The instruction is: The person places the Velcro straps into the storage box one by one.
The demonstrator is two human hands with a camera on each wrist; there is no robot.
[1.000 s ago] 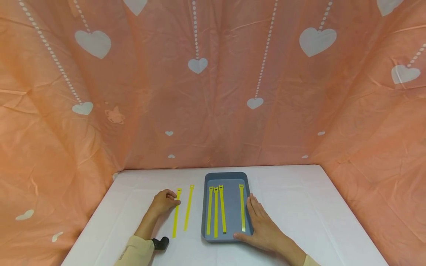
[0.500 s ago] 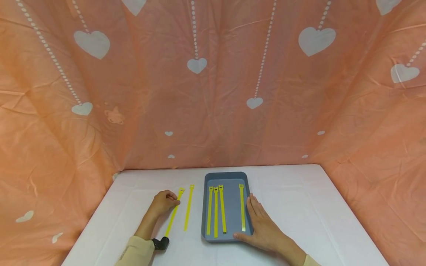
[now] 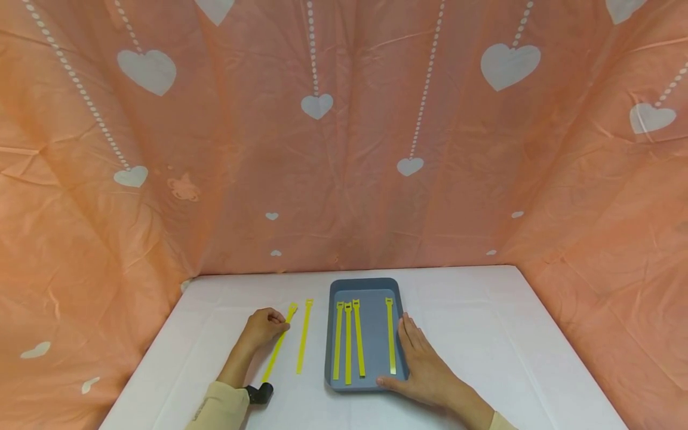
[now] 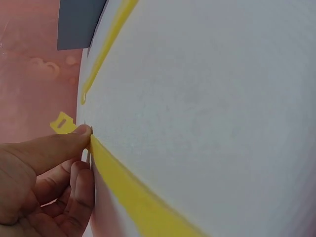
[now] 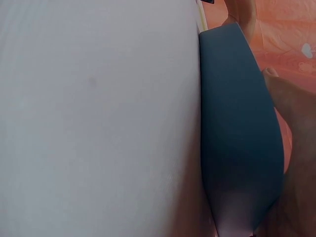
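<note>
My left hand pinches a yellow strap-style cable tie between thumb and fingers, just below its slotted head. In the left wrist view that tie slants down from the pinch, its head sticking out past the thumb. A second yellow cable tie lies to its right on the white table. Inside the blue-grey tray are three more ties grouped at the left and one tie along the right. My right hand rests against the tray's right side, fingers straight, thumb at the near rim.
A black wrist camera sits on the left wrist, close to the held tie's lower end. White cloth covers the table. Orange curtain with white hearts encloses the back and both sides.
The tie under my left hand has swung, its lower end moving left toward the wrist camera and its head tilting right. My right hand and the tray have stayed in place.
</note>
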